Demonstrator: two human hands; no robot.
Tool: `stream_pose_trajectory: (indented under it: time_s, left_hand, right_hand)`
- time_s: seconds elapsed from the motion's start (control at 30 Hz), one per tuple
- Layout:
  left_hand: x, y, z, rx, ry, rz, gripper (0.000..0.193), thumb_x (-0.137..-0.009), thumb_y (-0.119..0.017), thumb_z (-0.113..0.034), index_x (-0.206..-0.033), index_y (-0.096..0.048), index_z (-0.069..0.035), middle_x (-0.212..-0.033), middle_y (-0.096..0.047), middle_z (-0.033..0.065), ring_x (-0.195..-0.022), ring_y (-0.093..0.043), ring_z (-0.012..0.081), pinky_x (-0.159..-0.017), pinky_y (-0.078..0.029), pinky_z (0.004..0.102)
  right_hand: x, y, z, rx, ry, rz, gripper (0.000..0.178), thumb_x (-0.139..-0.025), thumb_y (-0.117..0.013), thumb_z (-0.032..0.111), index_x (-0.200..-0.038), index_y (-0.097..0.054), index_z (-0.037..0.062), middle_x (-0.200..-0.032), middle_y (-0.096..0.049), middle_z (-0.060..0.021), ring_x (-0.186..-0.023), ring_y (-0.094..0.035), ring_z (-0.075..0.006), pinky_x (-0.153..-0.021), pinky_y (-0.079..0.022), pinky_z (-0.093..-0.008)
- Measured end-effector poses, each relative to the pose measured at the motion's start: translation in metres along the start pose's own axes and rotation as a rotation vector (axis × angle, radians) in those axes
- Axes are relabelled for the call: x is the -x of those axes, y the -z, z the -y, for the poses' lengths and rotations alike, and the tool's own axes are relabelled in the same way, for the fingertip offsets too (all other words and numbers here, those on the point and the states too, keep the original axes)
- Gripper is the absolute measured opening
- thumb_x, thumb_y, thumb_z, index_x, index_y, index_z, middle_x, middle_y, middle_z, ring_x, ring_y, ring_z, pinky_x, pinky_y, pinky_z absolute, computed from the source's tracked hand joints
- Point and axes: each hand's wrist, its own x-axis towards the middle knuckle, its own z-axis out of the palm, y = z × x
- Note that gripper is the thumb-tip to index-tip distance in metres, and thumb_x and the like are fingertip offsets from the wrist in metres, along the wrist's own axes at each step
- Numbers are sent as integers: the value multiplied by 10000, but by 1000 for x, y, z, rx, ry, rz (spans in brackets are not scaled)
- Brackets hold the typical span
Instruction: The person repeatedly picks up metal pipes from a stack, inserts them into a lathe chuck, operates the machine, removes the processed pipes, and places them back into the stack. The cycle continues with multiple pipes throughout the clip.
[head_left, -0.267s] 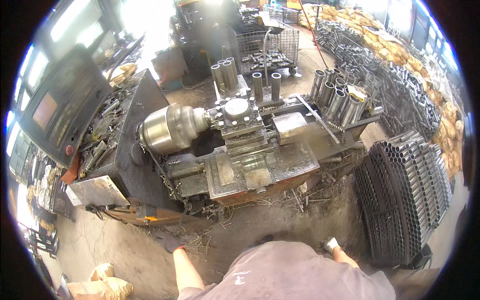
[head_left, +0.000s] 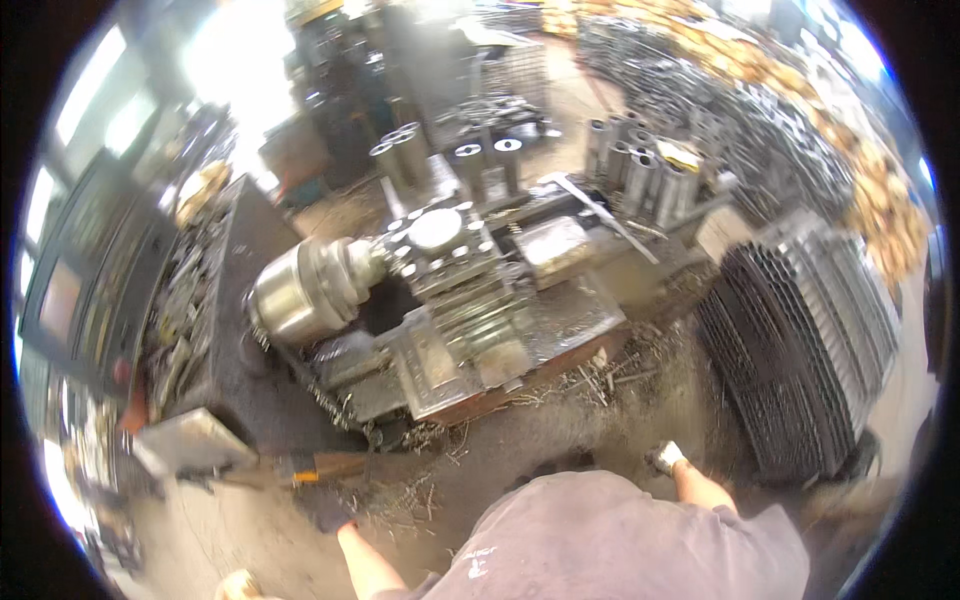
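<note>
My left hand (head_left: 332, 514), in a dark glove, hangs low over the floor in front of the lathe. Blur smears its fingers, and nothing plainly shows in it. My right hand (head_left: 664, 457) wears a pale glove and is over the floor between my body and the stack of tubes (head_left: 858, 335). Its fingers are too small and blurred to read. Neither hand touches the lathe ahead, with its shiny chuck (head_left: 300, 297) and square tool post (head_left: 437, 232). Several metal tubes (head_left: 640, 180) stand upright at the bed's right end, beside a long caliper-like bar (head_left: 605, 217).
A control panel (head_left: 95, 270) stands at the left by a chip-strewn cabinet. Metal shavings (head_left: 400, 500) litter the floor below the lathe. Behind are a wire cart (head_left: 515, 75), a heap of metal parts (head_left: 690, 90) and tan sacks (head_left: 870, 180).
The view has turned and tilted, so the lathe sits lower left and blurrier. My right hand appears higher in the picture, my left slightly lower; neither has visibly taken hold of anything.
</note>
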Motion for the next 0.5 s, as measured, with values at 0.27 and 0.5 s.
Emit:
stream_pose_trajectory:
  time_s: [0.27,0.5]
  left_hand:
    - [100,-66,-171,137,-636,-186,539,-1012,-577,-294,-1460,-390,-60,-1299,-540,155,-1195,-518,292,-964,-408,441]
    - [270,-132,-262,241,-1014,413,431,-1003,-603,-289,-1339,-475,-52,-1158,-582,129,-1059,-558,260,-865,-447,412]
  right_hand:
    - [-23,-75,-79,252,222,-305,228,-917,-602,312,-813,-751,175,-764,-703,-97,-701,-660,-321,-643,-516,-441]
    - [-16,-51,-123,-265,-128,-297,167,-835,-667,277,-780,-744,140,-837,-742,-59,-743,-669,-302,-651,-531,-414]
